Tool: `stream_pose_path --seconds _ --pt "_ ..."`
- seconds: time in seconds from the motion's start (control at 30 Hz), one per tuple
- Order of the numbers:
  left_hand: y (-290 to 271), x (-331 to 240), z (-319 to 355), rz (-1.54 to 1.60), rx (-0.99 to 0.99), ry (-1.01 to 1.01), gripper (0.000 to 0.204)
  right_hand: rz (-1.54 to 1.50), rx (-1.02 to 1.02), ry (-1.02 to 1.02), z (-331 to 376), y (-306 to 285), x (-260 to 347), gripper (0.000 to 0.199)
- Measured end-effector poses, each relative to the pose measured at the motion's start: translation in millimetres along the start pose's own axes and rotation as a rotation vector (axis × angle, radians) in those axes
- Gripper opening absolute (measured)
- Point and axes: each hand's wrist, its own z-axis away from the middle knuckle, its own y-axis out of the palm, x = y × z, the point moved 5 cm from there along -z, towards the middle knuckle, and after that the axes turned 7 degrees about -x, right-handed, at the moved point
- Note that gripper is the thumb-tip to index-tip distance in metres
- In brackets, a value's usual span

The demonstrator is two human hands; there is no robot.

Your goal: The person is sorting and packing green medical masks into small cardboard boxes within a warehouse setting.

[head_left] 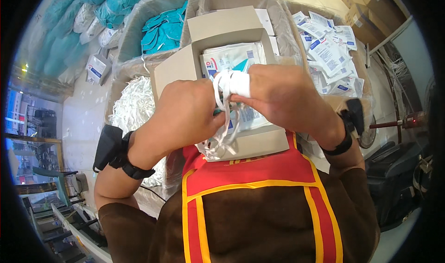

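Both of my hands are closed on a bundle of white fabric straps over an open cardboard box. My left hand pinches the looped side, with its fingers turned down and partly hidden. On the other side, my right hand grips the wide part of the band, thumb pointing left beneath it. Loose strap ends dangle over the box's near flap. Just behind the straps shows a teal piece; whether it is joined to them I cannot tell. Flat printed packets lie inside the box.
A carton of teal pieces stands far left, above a heap of white straps. Far right, another carton holds white-and-blue packets. Bagged teal goods are piled at upper left; a black chair is at right.
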Motion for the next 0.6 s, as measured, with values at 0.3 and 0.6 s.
stream_pose_path --seconds 0.3,0.6 --pt "-35.0 -55.6 57.3 0.068 0.117 0.581 0.015 -0.196 0.53 -0.325 28.8 -42.8 51.3 0.015" --pt "-53.7 -57.5 73.2 0.115 0.165 0.659 0.013 -0.446 0.612 -0.144 49.1 -58.5 48.0 0.017"
